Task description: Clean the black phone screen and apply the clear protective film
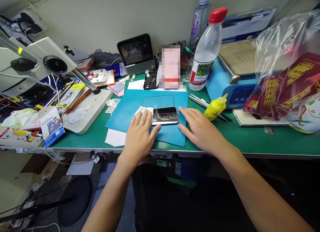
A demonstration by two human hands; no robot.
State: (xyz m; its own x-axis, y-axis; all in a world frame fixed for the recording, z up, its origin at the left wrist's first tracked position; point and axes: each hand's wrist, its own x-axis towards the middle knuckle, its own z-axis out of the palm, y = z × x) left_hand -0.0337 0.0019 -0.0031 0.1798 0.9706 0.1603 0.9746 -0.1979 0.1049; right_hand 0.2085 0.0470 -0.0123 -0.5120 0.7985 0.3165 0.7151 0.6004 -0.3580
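Observation:
A phone [166, 116] with a dark, streaky surface lies on a blue work mat [120, 111]. My left hand [141, 128] holds a white tissue [143, 109] under its fingers, at the phone's left end, and covers that end. At the opposite end is my right hand [196, 125], its thumb and fingers apart and holding nothing; whether the fingertips touch the phone's edge I cannot tell. Just behind the phone, a thin clear sheet with a black outline [158, 100] lies flat on the mat.
A yellow squeeze bottle [216, 107] and tweezers [198, 100] lie right of the mat. Behind stand a red-capped water bottle [206, 51], a small display [136, 53] and a blue heating plate device [232, 81]. A white stand base [85, 115] sits left.

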